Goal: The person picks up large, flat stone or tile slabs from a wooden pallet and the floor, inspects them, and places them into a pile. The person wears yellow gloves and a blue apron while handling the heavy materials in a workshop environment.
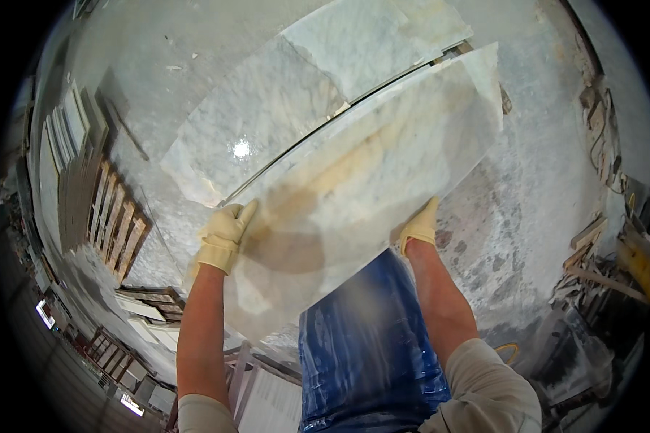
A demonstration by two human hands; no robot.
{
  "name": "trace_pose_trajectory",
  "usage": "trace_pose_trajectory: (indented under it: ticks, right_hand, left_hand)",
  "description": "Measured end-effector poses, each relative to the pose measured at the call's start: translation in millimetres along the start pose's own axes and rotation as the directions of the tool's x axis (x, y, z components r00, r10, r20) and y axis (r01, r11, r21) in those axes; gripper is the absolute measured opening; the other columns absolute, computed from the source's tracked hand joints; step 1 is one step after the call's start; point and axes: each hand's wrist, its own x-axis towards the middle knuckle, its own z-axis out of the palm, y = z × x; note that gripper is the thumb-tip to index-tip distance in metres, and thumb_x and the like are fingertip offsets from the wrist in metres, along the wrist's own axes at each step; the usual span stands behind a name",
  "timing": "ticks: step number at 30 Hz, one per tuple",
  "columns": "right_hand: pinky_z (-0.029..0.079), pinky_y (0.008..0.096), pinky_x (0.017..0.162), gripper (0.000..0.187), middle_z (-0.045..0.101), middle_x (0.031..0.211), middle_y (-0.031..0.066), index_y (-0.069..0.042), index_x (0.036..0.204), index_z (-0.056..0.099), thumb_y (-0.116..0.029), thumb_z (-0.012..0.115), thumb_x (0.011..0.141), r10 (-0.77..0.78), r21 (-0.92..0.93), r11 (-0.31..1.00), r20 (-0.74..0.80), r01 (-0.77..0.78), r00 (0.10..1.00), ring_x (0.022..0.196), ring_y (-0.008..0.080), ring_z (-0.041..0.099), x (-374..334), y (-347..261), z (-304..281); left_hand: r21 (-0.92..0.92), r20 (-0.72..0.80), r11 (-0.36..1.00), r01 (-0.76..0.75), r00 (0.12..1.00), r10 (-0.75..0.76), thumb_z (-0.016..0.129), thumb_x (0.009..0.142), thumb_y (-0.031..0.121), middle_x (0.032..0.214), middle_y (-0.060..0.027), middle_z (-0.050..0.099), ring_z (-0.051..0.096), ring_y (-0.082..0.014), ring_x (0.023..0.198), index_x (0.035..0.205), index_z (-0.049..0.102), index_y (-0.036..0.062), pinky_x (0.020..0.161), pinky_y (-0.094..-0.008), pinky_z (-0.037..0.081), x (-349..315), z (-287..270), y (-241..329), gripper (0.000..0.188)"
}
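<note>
"Holding what?"

"The cream-rubber-gloved left hand (225, 229) is clamping the left end of a long, cream-and-grey marble-like slab (368, 173); the cream-rubber-gloved right hand (422, 225) is gripping its near edge."

"Why such a wide hold?"

"Likely they're balancing its weight. The slab is sitting between the glossy blue plastic apron (372, 325) at its near edge and the flat, pale-grey stone sheets (260, 108) beyond its far edge."

"Any writing showing?"

"I'm reading none on it."

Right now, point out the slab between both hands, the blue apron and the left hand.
Slab (368, 173), head view: middle of its visible face.
Blue apron (368, 339), head view: middle of its front.
Left hand (224, 229), head view: its gloved back.
</note>
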Motion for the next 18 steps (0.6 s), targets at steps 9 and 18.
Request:
trace_pose_trajectory:
  ticks: [9,18]
  right_hand:
    - [0.051,0.0466,0.1,0.078,0.054,0.141,0.0148,-0.002,0.146,0.043,-0.063,0.047,0.098,-0.001,-0.14,0.99,-0.012,-0.001,1.0,0.123,0.0327,0.057,77,39,-36]
    - [0.048,0.0515,0.104,0.086,0.051,0.145,0.0167,-0.004,0.149,0.038,-0.07,0.047,0.095,0.122,-0.42,0.902,0.023,-0.101,0.992,0.129,0.0335,0.053,100,39,-43]
  left_hand:
    - [-0.133,0.1,0.991,0.0,0.995,0.014,0.065,0.094,0.049,0.081,-0.0146,0.068,0.062,-0.022,0.075,0.105,0.073,0.0011,0.074,-0.0349,0.05,64,48,-58,0.05]
    - [-0.114,0.157,0.993,-0.01,0.987,0.028,0.061,0.094,0.056,0.084,-0.02,0.068,0.064,-0.0332,0.079,0.098,0.071,0.001,0.077,-0.0397,0.05,98,64,-62,0.056]
